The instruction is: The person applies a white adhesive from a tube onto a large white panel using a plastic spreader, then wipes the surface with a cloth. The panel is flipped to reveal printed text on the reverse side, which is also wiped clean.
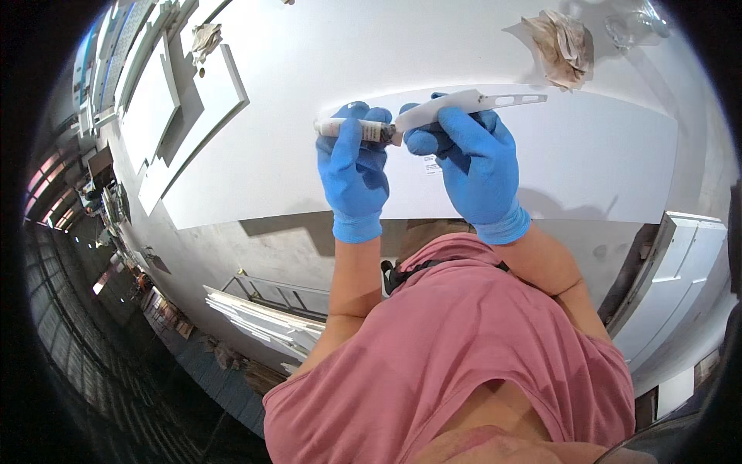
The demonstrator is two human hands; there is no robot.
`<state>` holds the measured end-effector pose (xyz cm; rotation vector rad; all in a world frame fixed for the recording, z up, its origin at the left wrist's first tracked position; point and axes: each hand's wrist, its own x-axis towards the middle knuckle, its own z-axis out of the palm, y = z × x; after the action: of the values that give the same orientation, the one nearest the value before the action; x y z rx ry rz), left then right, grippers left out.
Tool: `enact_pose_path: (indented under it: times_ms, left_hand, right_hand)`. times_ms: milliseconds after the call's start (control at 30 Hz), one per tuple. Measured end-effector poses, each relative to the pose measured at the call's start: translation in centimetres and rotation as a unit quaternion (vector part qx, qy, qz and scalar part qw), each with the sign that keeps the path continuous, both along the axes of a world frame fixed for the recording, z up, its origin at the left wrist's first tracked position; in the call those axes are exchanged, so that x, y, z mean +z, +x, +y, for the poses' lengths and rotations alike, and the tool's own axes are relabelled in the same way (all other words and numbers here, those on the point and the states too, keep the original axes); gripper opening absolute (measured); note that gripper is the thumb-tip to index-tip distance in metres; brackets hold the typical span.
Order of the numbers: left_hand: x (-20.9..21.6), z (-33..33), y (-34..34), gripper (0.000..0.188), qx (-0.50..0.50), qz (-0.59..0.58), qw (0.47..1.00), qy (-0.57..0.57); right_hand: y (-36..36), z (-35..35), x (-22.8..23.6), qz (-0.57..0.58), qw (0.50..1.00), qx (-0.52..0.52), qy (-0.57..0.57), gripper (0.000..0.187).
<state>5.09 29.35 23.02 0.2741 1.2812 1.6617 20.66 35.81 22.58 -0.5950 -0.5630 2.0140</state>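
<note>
Across the pale table (348, 46) a long white panel (610, 155) lies along the near edge, with dim workshop floor (209, 387) falling away to my left. Both my hands wear blue gloves and are over the middle of the panel. My left hand (354, 170) is wrapped around a small white tube (371, 131), thumb across its side, its dark-smeared end pointing to my right. My right hand (481, 170) pinches a white plastic tool (466, 100) with slots near its far tip; the tool tilts, that tip aimed toward the panel's far right corner. The tool's other end is just beside the tube's dark end, and I can't tell whether they touch. Below my hands, a small printed label (431, 165) sits on the panel.

Crumpled brownish paper (563, 50) lies by the panel's far edge, towards its right corner. Past it, near the table's far right corner, is something clear (635, 29), too blurred to name. Beyond the panel's left end are white boards (224, 85), with a crumpled scrap (205, 40) nearby. Lower down, white strips (263, 321) are stacked beside the table's near edge.
</note>
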Motion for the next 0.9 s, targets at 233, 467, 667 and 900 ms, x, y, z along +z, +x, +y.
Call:
enact_pose_path:
  times_ms: [233, 467, 667, 900]
  left_hand:
    - [-0.8, -0.4, 0.5, 0.028, -0.019, 0.102, 0.995, -0.01]
    - [-2.1, -0.3, 2.2, 0.025, -0.045, 0.05, 0.995, -0.074]
    - [-2.9, 1.5, 3.6, 0.019, -0.022, 0.027, 0.994, -0.099]
    - [-4.5, 0.9, 2.8, 0.023, 0.006, 0.061, 0.992, -0.111]
  right_hand:
    - [3.7, 2.1, -2.1, -0.023, 0.994, -0.064, -0.083, 0.023]
    - [10.4, 7.5, -6.7, -0.328, 0.93, -0.143, 0.081, 0.021]
    - [13.4, 14.3, -10.2, -0.606, 0.629, -0.249, 0.418, 0.013]
    - [12.3, 16.4, -11.7, -0.558, 0.738, -0.188, 0.33, 0.019]
